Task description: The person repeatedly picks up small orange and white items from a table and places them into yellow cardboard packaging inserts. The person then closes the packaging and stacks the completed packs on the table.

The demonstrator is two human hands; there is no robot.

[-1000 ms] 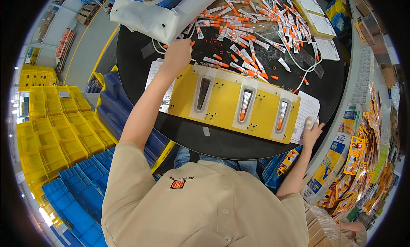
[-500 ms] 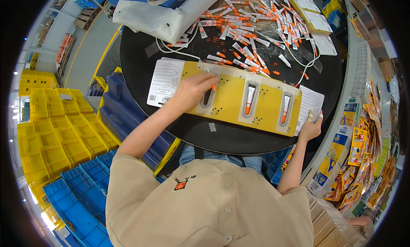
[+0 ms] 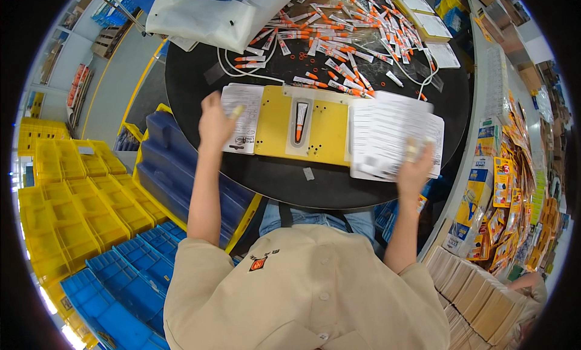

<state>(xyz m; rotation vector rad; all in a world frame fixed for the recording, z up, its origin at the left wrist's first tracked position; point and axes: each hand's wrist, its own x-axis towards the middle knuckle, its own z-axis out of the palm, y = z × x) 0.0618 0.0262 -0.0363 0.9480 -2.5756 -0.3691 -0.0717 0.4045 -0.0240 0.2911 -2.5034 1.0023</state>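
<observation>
The left hand (image 3: 216,121) is raised over the left end of the flat yellow jig board (image 3: 302,132), fingers loosely curled around a small pale piece that is too blurred to identify. The right hand (image 3: 416,168) grips the lower right corner of a white printed paper sheet (image 3: 390,135), thumb and fingers pinched on it; the sheet is blurred and covers the right part of the board. A second white printed leaflet (image 3: 242,117) lies flat just beside the left hand, touching the board's left edge. The board lies on a round black table (image 3: 284,180). In its middle slot lies one small white tube with an orange cap (image 3: 300,121), pointing toward the person. Beyond the board a scattered heap of white and orange tubes (image 3: 339,35) covers the table, beside a white plastic bag (image 3: 200,20). Yellow plastic bins (image 3: 66,198) and blue plastic trays (image 3: 127,271) stand to the person's left.
</observation>
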